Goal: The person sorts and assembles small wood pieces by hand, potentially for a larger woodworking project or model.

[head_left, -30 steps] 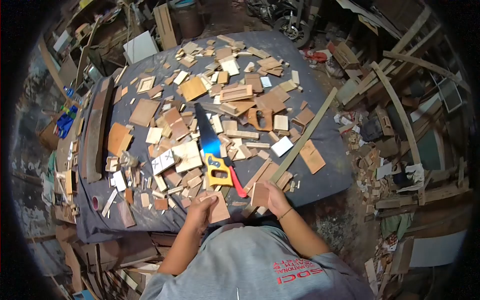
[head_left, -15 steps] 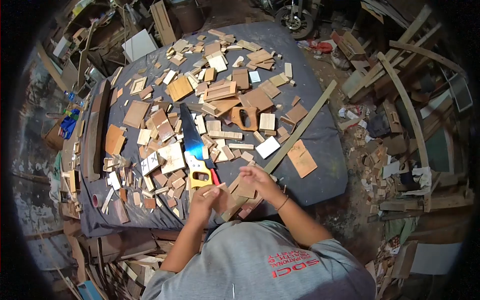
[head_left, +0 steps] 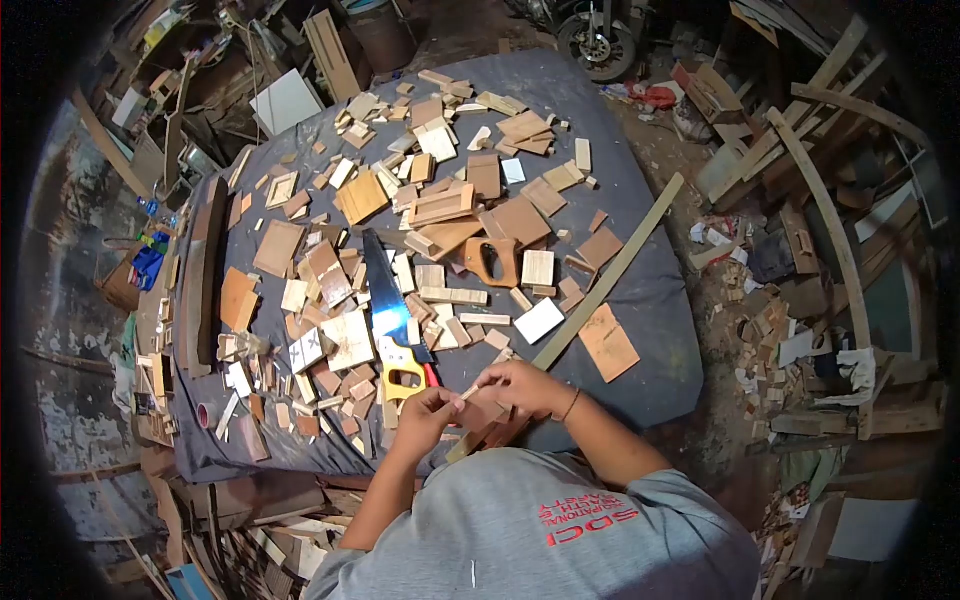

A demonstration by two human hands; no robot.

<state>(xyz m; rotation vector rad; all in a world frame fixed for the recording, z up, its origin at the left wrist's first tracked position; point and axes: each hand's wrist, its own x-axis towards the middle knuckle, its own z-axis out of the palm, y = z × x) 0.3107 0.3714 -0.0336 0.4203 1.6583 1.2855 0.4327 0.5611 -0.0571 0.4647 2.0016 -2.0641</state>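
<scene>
Close to my body, a small thin piece of wood point(head_left: 469, 393) is seen nearly edge-on between my two hands. My left hand point(head_left: 427, 420) pinches its near end with thumb and fingers. The fingertips of my right hand point(head_left: 528, 390) are closed on its other end. Just beyond my left hand lies a handsaw with a yellow handle point(head_left: 404, 379), its blade pointing away from me. A long wooden strip point(head_left: 610, 282) runs diagonally beneath my right hand. Some flat wood offcuts beside it are partly hidden under my hands.
Many wood offcuts are scattered over the dark cloth-covered table point(head_left: 640, 360). A second saw with a brown wooden handle point(head_left: 491, 262) lies among them. A dark beam point(head_left: 205, 280) stretches along the left edge. A motorcycle wheel point(head_left: 598, 48) stands behind the table, and scrap wood covers the floor around.
My right hand has come down and closed on the wood piece that my left hand was holding. The piece has turned from showing its flat face to nearly edge-on.
</scene>
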